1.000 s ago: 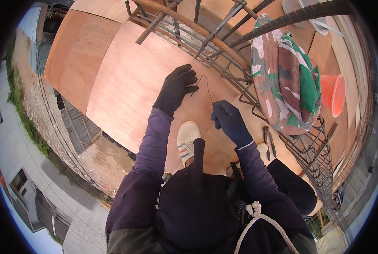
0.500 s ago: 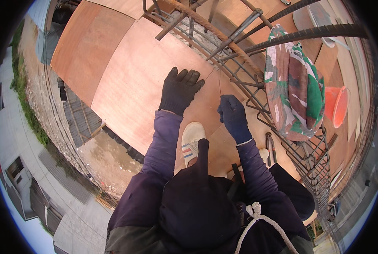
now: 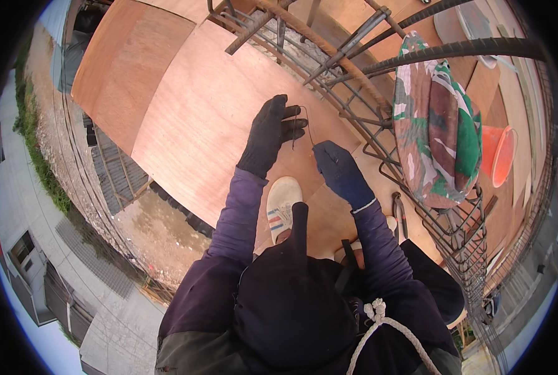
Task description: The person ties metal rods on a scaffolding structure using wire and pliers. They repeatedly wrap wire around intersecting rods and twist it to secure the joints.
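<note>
My left hand (image 3: 270, 132) wears a black glove and pinches one end of a thin dark tie wire (image 3: 305, 122). My right hand (image 3: 340, 172), in a dark blue glove, holds the other end of the same wire, just right of and below the left. Both hands hover over a brown plywood deck (image 3: 191, 119), close to a cage of rusty steel rebar (image 3: 354, 81). My white shoe (image 3: 282, 206) stands on the plywood below the hands.
A person's camouflage hat (image 3: 438, 125) is at the right behind the rebar, with an orange bucket (image 3: 497, 156) beyond. Pliers (image 3: 399, 212) lie on the deck by my right knee. The deck's left edge drops to the ground and rooftops far below.
Both hands have shifted slightly up and to the right, staying close together on the wire. The view has tilted a little.
</note>
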`<state>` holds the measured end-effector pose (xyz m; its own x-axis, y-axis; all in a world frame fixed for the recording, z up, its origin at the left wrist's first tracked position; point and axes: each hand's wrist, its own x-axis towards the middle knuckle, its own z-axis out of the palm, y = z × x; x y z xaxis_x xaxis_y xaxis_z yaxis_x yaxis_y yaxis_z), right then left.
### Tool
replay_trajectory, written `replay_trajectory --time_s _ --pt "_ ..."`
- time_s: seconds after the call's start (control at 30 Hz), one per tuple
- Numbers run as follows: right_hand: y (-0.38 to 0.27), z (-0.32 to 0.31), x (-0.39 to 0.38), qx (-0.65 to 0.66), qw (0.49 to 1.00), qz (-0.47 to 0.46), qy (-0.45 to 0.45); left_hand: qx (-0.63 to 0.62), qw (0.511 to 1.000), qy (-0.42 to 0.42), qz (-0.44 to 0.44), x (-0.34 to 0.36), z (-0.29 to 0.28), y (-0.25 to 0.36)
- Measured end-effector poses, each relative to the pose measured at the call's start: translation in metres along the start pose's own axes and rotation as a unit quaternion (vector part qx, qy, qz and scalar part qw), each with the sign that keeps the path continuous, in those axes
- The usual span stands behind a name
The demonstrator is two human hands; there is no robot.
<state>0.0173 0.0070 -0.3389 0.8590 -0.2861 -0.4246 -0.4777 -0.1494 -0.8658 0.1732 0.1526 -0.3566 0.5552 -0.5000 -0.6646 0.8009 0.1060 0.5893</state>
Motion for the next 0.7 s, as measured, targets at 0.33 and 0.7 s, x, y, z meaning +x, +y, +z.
replay_trajectory --time_s 0.33,0.7 --pt "-0.006 0.001 -0.004 0.08 0.988 0.1 -0.083 -0.207 0.978 0.007 0.021 0.007 -0.027 -0.008" --pt "-0.024 -0.007 -0.009 -0.137 0.982 -0.019 0.128 0.696 0.562 0.009 0.447 0.076 0.007 0.038"
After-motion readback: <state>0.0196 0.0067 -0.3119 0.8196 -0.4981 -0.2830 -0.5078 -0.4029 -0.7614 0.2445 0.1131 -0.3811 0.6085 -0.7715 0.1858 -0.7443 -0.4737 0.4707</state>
